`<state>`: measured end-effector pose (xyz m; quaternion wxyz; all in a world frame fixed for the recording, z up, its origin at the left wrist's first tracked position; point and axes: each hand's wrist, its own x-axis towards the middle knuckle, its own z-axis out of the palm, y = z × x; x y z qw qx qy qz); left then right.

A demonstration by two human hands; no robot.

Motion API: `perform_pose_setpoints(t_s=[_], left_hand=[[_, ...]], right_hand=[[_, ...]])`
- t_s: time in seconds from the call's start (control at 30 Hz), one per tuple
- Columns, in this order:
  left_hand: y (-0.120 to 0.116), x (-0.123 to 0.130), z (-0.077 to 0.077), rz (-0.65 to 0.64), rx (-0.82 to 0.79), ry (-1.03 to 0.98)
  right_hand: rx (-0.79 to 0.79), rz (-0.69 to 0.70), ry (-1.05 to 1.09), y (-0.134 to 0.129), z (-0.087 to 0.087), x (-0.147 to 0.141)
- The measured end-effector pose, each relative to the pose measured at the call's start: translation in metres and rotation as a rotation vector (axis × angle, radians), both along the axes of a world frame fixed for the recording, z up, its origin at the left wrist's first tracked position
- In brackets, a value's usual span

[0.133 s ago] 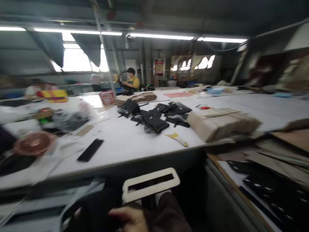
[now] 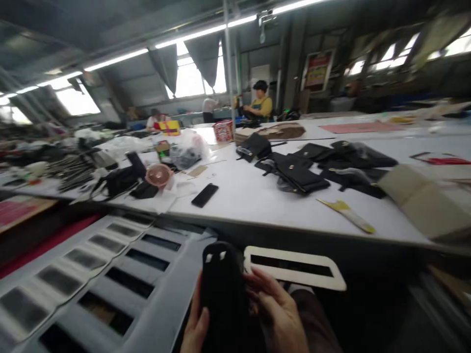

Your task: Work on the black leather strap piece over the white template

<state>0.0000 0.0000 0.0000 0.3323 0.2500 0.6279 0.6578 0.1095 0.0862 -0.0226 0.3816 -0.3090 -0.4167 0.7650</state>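
Note:
A black piece [image 2: 224,304] with two small light tabs at its top end stands upright at the lower middle. My left hand [image 2: 196,318] is closed round its left edge, thumb in front. At its right edge is my right hand [image 2: 274,306], fingers curled against the piece. A cream frame with a long slot [image 2: 294,262] lies just behind my right hand, over my lap; whether my fingertips touch it I cannot tell.
On the white table [image 2: 250,206] are a phone [image 2: 205,195], black pouches [image 2: 294,171], a yellow-white tool [image 2: 348,214] and a small pink fan [image 2: 159,175]. A grey slotted panel [image 2: 147,299] stands at left. A person in yellow [image 2: 262,105] sits beyond.
The view has swung left. Both hands now show on the black piece; before, one blurred hand was visible low down. The cream frame appears further right.

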Motion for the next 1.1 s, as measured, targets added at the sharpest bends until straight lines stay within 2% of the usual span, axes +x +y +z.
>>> perform_pose_setpoints(t_s=[0.07, 0.2, 0.33, 0.5, 0.57, 0.7, 0.87, 1.1], left_hand=[[-0.008, -0.008, -0.003, 0.061, 0.013, -0.017], [0.0, -0.009, -0.011, 0.054, 0.033, -0.027], [0.005, -0.014, -0.02, 0.045, -0.026, 0.152], [0.004, -0.027, -0.03, -0.008, -0.087, 0.413], [0.005, -0.031, -0.032, -0.017, -0.091, 0.46], [0.01, -0.032, -0.034, 0.048, -0.07, 0.483], [0.016, -0.021, -0.033, 0.236, -0.036, 0.398], [0.023, -0.019, -0.021, 0.299, -0.022, 0.137]], right_hand=[[0.091, 0.025, -0.086, 0.004, 0.004, 0.003], [0.356, -0.037, -0.308, 0.006, 0.013, -0.001], [0.46, -0.093, -0.409, 0.01, 0.003, -0.012], [0.438, -0.139, -0.474, 0.016, -0.008, -0.017], [0.408, -0.131, -0.454, 0.016, -0.006, -0.018], [0.364, -0.118, -0.398, 0.014, 0.003, -0.022], [0.278, -0.217, -0.324, 0.008, 0.013, -0.029], [0.226, -0.211, -0.271, 0.005, 0.016, -0.032]])
